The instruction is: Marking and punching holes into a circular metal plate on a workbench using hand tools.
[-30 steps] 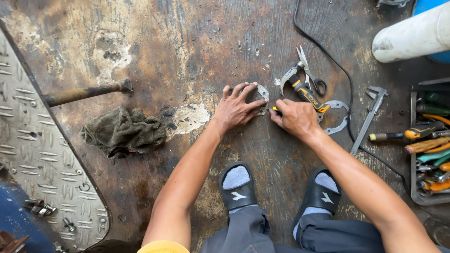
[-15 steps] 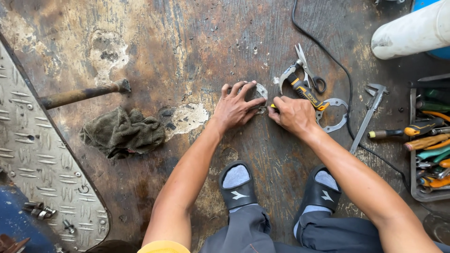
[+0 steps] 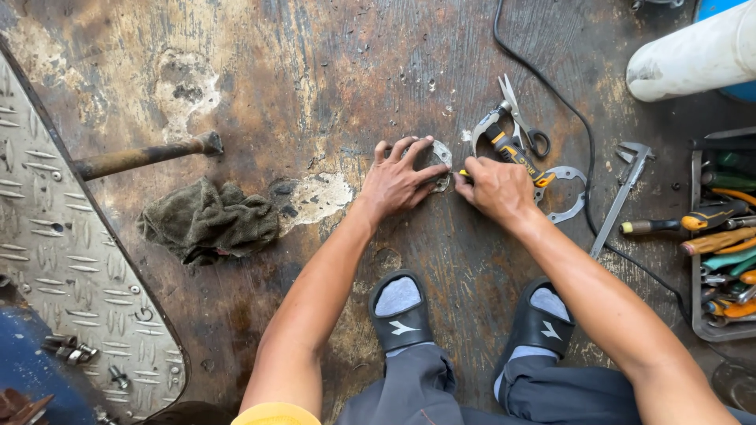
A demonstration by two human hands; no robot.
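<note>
**Both hands pressed on a flat metal piece on the worn floor**

Nothing much has moved since the earlier frames: both hands sit where they were, and the tools around them lie as before.

Beyond the right hand lie scissors [image 3: 521, 118], a yellow-and-black handled tool [image 3: 510, 151] and a thin ring-shaped gasket [image 3: 568, 197]. A caliper [image 3: 622, 189] lies further right, beside a tray of screwdrivers [image 3: 720, 244]. A black cable [image 3: 551, 86] runs past them. To the left are a crumpled rag [image 3: 209, 220] and a rusty rod [image 3: 142, 157]; nothing lies between these and the hands.

The small flat metal piece [image 3: 439, 153] rests on the floor between the two hands. The left hand [image 3: 402, 182] lies spread flat, fingers splayed over it and covering most of it. The right hand [image 3: 494, 187] is curled, pinching a small yellow-tipped tool against its edge; what that tool is cannot be made out.
</note>
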